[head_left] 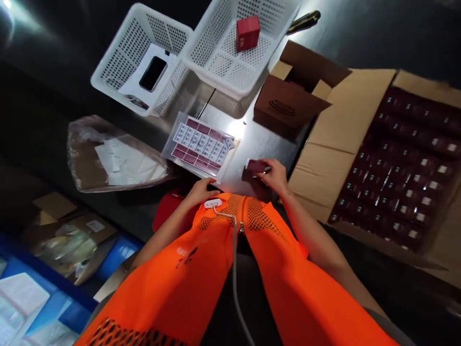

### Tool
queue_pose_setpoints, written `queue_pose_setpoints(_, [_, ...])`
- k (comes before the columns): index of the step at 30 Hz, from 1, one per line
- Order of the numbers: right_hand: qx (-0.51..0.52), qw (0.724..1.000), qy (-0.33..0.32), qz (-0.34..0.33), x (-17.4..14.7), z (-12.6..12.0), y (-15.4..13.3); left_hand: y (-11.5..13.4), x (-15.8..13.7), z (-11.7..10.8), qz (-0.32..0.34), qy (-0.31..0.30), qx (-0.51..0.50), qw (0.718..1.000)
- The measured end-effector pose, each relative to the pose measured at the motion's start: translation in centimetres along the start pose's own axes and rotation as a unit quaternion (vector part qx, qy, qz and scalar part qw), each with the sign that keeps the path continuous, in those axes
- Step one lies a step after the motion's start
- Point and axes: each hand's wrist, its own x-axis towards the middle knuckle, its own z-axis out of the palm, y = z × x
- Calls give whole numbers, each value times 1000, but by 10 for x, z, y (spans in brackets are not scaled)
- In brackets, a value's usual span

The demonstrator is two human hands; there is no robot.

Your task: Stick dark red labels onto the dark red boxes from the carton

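Note:
My right hand [275, 177] is closed on a small dark red box [255, 166], held low over the metal table near its front edge. Just left of it lies a sheet of labels [202, 144] with rows of white printed stickers and dark red blocks. One sticker [229, 143] stands out at the sheet's right end. My left hand [201, 192] rests at the sheet's near edge, fingers stretched out and slightly apart, with nothing visible in it.
A large carton [324, 168] at right holds many dark red boxes [399, 168]. A smaller brown carton [281, 105] stands open beside it. White baskets [169, 91] at the back hold a phone [153, 73] and a red box [248, 33]. A plastic-lined bin [82, 163] with paper scraps sits left.

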Motion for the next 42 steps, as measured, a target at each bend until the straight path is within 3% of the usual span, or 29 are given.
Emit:
queue_pose_setpoints(6, [-64, 993, 36, 88, 31, 23, 14, -60, 2, -23, -56, 60, 27, 996])
queue_pose_setpoints(11, [-186, 977, 98, 30, 10, 28, -14, -83, 25, -47, -41, 124, 77, 988])
queue_pose_setpoints(15, [-180, 982, -31, -44, 3, 52, -45, -90, 51, -56, -2, 162, 166, 973])
queue_pose_setpoints(20, [-197, 959, -185, -81, 8, 99, -59, -97, 71, -53, 13, 109, 208, 972])
queue_pose_setpoints(23, [-224, 947, -215, -77, 6, 114, -58, -105, 74, -49, 6, 92, 207, 974])
queue_pose_setpoints(27, [-224, 949, -215, -58, 6, 114, -62, -115, 75, -46, 35, 107, 138, 984])
queue_pose_setpoints(30, [-217, 956, -196, -17, 17, 112, -74, -113, 74, -49, 48, 116, 130, 983])
queue_pose_setpoints(34, [-223, 962, -155, 17, 43, 117, -86, -97, 77, -63, 18, 100, 222, 970])
queue_pose_setpoints(42, [-196, 975, -103, 31, 70, 133, -72, -67, 115, -93, 16, 119, 228, 966])
